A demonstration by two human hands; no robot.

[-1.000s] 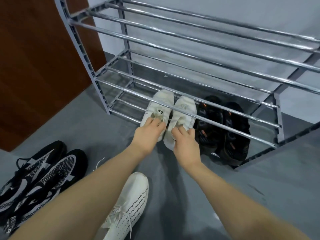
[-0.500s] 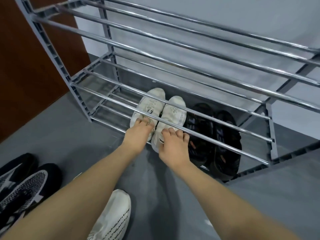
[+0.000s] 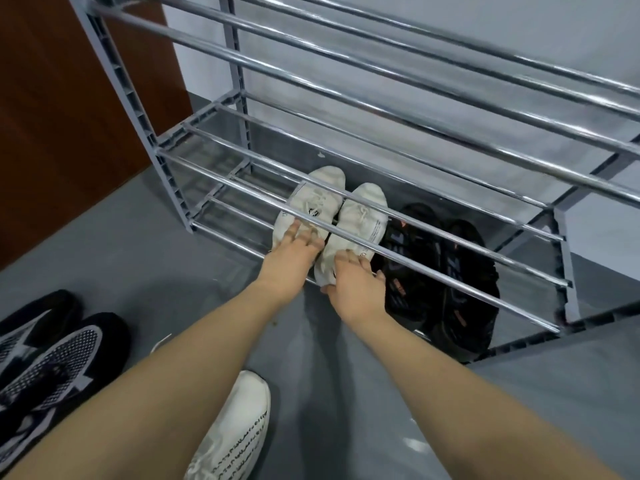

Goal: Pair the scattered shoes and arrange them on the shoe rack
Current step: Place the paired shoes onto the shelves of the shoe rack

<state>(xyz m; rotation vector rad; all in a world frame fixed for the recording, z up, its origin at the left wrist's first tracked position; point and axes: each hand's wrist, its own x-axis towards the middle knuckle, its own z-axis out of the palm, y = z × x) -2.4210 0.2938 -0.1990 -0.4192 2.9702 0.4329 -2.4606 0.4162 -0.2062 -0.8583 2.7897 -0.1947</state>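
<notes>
A pair of white sneakers, left shoe (image 3: 318,199) and right shoe (image 3: 363,213), stands side by side on the bottom level of the grey metal shoe rack (image 3: 138,98), toes pointing to the wall. My left hand (image 3: 291,258) lies with spread fingers on the heel of the left shoe. Beside it, my right hand (image 3: 356,285) rests its fingers on the right shoe's heel, thumb at the heel's back. A black pair (image 3: 464,271) sits just right of them on the same level.
On the grey floor at the left lies a black-and-white patterned pair (image 3: 52,362). A single white shoe with black print (image 3: 235,434) lies between my forearms. A brown door (image 3: 52,133) stands left of the rack. The chrome rails above the shoes hold nothing.
Both hands stayed on the white shoes' heels and slid them slightly deeper under the rail; the fingers now lie flatter. The view shifted a little.
</notes>
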